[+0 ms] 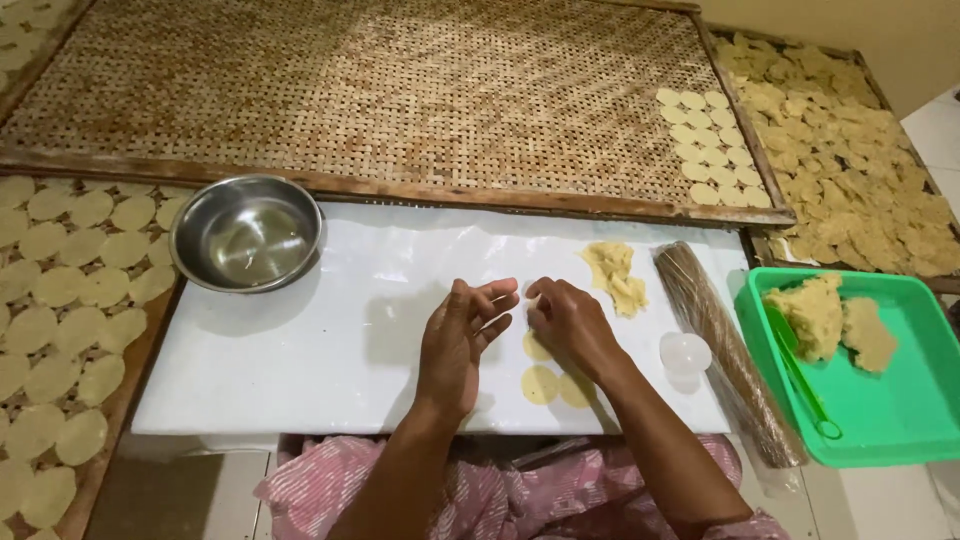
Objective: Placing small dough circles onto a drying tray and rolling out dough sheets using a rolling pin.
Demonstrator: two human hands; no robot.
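Dough lumps (818,315) fill green tray (900,420); steel bowl (246,232) empty; fingers' grip indiscernible.

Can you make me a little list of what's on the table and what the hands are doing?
surface: white board
left hand: open, fingers spread, holds nothing that shows
right hand: fingers curled at a flat dough disc; whether it grips, cannot tell
flat dough discs: three, under and beside the right hand
dough lump: beyond the right hand
metal bowl: left corner of the board, looks empty
green tray: at right, holds dough chunks
woven mat: behind, a few discs at its right end
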